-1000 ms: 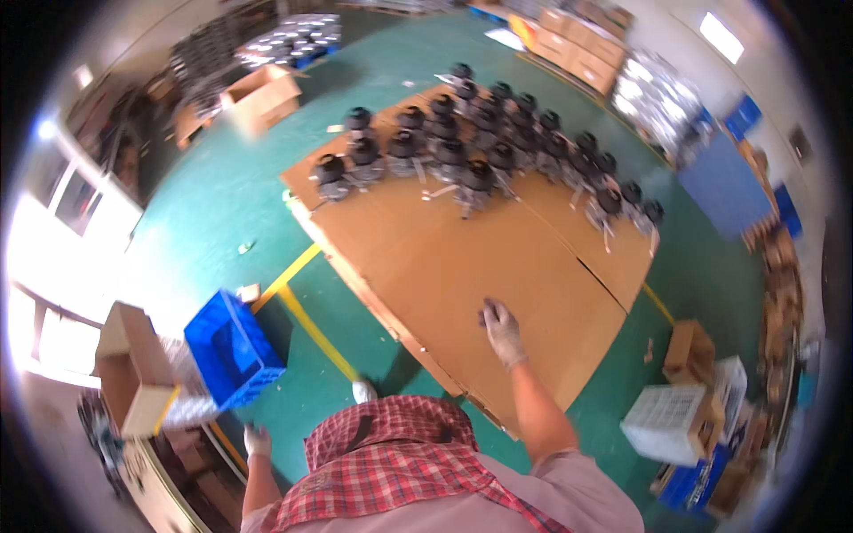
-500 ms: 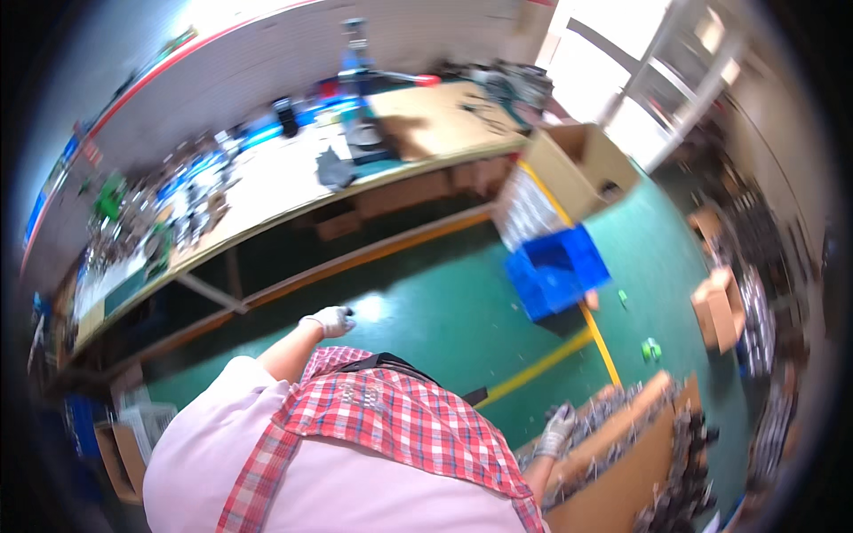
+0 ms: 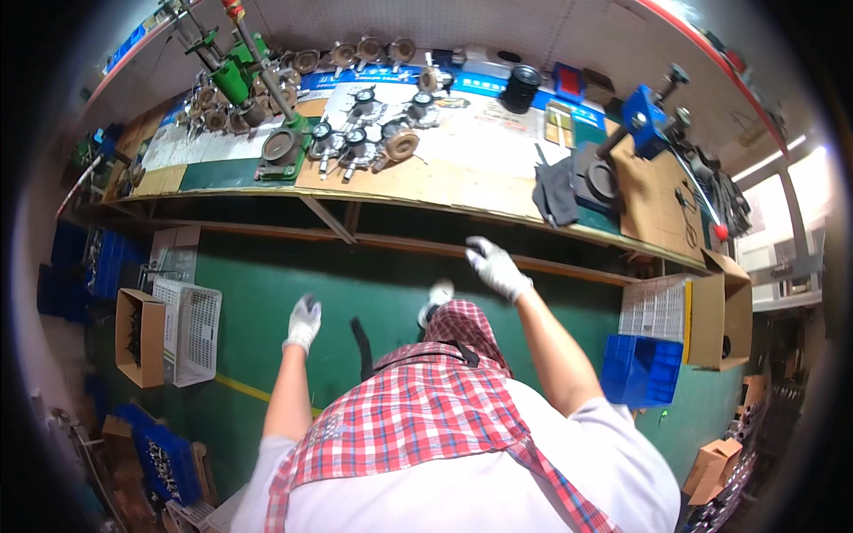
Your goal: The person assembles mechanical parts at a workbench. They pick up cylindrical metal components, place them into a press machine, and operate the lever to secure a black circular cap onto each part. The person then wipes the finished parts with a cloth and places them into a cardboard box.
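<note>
My left hand (image 3: 304, 323), in a pale glove with dark fingertips, hangs over the green floor in front of the bench, holding nothing, its fingers loosely bent. My right hand (image 3: 499, 270), gloved alike, reaches out near the bench's front edge with fingers apart and nothing in it. On the workbench (image 3: 462, 182) ahead lie several round metal parts with short pipe arms (image 3: 357, 142). Beside them stands a green lever press (image 3: 283, 147). A blue lever press (image 3: 635, 124) stands farther right, with a dark cloth (image 3: 556, 191) next to it.
A white plastic crate (image 3: 197, 333) and a cardboard box (image 3: 140, 338) stand at left. To the right are a blue bin (image 3: 641, 369) and a tall carton (image 3: 721, 320). A black cylinder (image 3: 522, 89) is on the bench. Beyond my apron, a pale blurred shape (image 3: 440, 293) is unclear.
My view has swung round to face the bench squarely. My right hand has left the carton of metal parts and is now raised in front of the bench. My left hand still holds nothing.
</note>
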Demonstrator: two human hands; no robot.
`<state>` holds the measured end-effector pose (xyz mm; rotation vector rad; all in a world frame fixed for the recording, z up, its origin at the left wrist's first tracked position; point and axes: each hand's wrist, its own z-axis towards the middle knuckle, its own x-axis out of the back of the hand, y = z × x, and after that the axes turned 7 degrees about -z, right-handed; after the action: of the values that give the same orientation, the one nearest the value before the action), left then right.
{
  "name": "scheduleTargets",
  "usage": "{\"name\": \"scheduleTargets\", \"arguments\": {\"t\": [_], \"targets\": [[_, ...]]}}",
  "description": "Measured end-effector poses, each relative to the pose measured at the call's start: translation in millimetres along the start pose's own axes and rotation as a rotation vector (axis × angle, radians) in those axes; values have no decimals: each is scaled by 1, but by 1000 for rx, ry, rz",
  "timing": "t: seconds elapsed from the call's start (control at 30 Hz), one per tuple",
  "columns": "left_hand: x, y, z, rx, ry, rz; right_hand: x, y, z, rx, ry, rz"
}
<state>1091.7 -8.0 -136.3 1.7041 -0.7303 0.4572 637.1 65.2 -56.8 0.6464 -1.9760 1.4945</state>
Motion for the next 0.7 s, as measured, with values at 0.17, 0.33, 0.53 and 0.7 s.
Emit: {"name": "scheduleTargets", "arguments": {"t": [0.17,0.33,0.53,0.7], "targets": [[-3,-115,-30,387,3,-1,-15,-79,224,-44,4,576],[1,-126,35,417,-71,-121,-70,-115,361,-106,125,109],[18,54,176,131,-46,58,-58,-60,365,-411,321,268],[-9,146,291,-404,75,115,-5,36,321,-386,419,268]]}}
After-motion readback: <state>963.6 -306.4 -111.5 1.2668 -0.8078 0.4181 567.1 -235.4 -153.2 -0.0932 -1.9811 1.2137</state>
